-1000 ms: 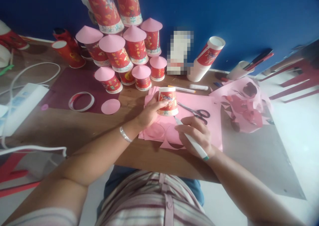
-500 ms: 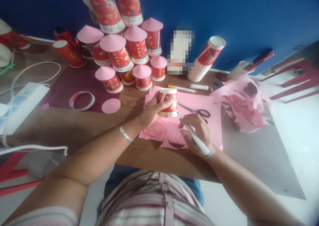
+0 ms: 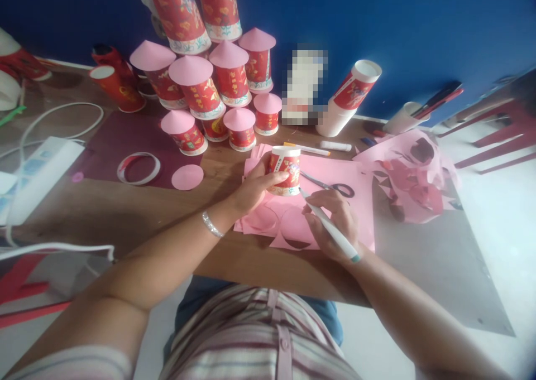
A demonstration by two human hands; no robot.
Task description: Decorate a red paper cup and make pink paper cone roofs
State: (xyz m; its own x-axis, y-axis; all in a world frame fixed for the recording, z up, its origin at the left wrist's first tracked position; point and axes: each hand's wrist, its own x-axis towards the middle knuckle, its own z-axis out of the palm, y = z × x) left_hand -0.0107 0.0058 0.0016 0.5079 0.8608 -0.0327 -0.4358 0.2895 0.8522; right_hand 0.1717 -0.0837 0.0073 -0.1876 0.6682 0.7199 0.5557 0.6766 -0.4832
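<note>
A red and white paper cup with a patterned lower band is gripped from its left side by my left hand, thumb across its front. My right hand is closed round a white marker with a green end, its tip close to the cup's lower right edge; whether it touches I cannot tell. Beneath both hands lie pink paper sheets, with cut circles among them. Black-handled scissors rest on the sheets, just beyond my right hand.
Several red cups with pink cone tops stand at the back left. Stacked cups lean at the back right, near a pen cup. A tape roll and pink disc lie left; paper scraps lie right.
The cup and my left hand have shifted slightly right. My right hand with the marker has moved slightly right too, and the marker stays near the cup's base.
</note>
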